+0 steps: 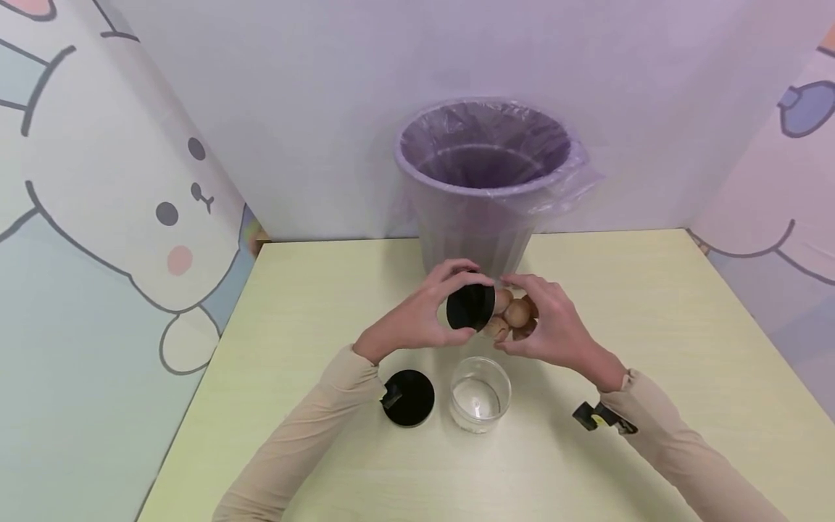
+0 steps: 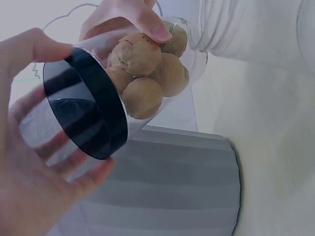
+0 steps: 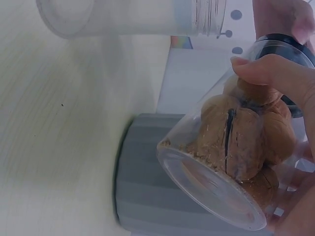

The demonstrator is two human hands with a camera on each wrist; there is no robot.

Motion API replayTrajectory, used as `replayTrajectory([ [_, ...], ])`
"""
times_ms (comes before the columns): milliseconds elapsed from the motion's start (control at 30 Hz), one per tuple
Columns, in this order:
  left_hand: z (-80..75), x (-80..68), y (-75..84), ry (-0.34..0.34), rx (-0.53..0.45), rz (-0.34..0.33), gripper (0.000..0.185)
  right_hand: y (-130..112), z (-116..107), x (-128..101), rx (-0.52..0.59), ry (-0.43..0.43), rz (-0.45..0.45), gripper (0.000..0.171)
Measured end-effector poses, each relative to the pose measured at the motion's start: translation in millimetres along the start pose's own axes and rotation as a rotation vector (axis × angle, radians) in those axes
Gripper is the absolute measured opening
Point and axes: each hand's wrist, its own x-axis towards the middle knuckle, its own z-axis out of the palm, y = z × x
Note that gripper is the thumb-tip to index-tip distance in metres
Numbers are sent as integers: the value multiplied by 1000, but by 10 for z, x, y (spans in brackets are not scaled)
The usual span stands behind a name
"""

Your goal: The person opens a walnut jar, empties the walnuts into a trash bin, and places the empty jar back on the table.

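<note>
Both hands hold a clear jar of walnuts [image 3: 170, 147], raised above the table and tilted onto its side. Its black lid [image 1: 470, 308] points left and sits on the jar's mouth. My left hand [image 1: 420, 312] grips that lid around its rim, thumb on one side and fingers on the other. Around the jar's body curls my right hand [image 1: 561, 330], with the thumb lying along the clear wall in the right wrist view. Several brown walnuts [image 2: 142, 97] show through the plastic, with crumbs near the base.
Nearer the body, an uncovered clear jar [image 1: 479, 399] stands on the pale table [image 1: 587, 471]. Left of it lies another black lid [image 1: 409, 399], below the left forearm. A grey bin [image 1: 476, 225] with a plastic liner rises behind the hands, against the back wall.
</note>
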Motion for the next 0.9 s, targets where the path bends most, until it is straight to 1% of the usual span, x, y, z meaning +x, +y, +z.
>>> replayTrajectory([
  [133, 17, 1, 6, 69, 11, -85, 61, -10, 1, 7, -9, 8, -7, 92],
  [233, 23, -8, 6, 103, 33, -150, 61, -23, 3, 7, -15, 11, -10, 91],
  [333, 14, -26, 13, 108, 57, -196, 62, -33, 8, 7, -19, 8, -11, 91],
  [400, -1, -36, 17, 104, 62, -194, 63, -36, 10, 8, -19, 5, -12, 90],
  [433, -10, -38, 20, 102, 55, -181, 64, -36, 9, 8, -18, 6, -11, 90],
  [500, -29, -41, 22, 95, 47, -133, 67, -34, 2, 5, -19, 8, -9, 90],
  [633, -66, -46, 35, 69, 44, 7, 70, -30, -11, -9, -22, 13, 1, 90],
  [733, -83, -64, 45, 43, 55, 91, 66, -33, -11, -15, -23, 7, 6, 91],
  [800, -87, -77, 46, 29, 58, 128, 63, -35, -9, -11, -22, 4, 6, 91],
  [900, -85, -89, 40, 10, 65, 162, 62, -36, -4, 1, -18, 4, 1, 91],
])
